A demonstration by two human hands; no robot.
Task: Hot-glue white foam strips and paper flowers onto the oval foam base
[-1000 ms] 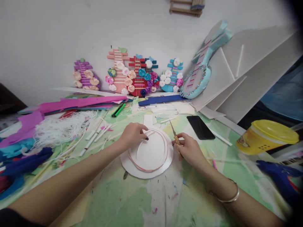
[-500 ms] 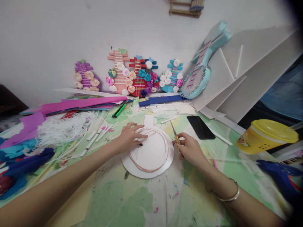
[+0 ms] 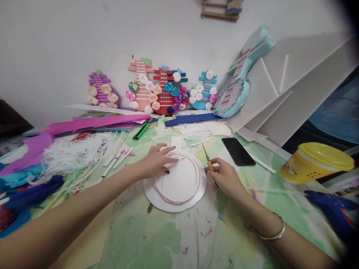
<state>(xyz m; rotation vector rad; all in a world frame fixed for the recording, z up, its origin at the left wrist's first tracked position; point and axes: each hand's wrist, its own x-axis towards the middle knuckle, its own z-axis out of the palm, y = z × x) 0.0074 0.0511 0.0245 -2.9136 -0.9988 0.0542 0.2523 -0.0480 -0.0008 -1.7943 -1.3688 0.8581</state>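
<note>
A round white board with a short neck lies on the table in front of me. A pinkish cord is coiled in loops on top of it. My left hand rests over the coil's upper left with its fingers spread, touching the cord or the board. Beside the board's right edge, my right hand is closed around gold-handled scissors, their blades pointing up and away from me.
A black phone and a yellow lidded tub stand on the right. White string and coloured paper lie left. Decorated instrument shapes lean against the wall. A blue object sits at the right edge.
</note>
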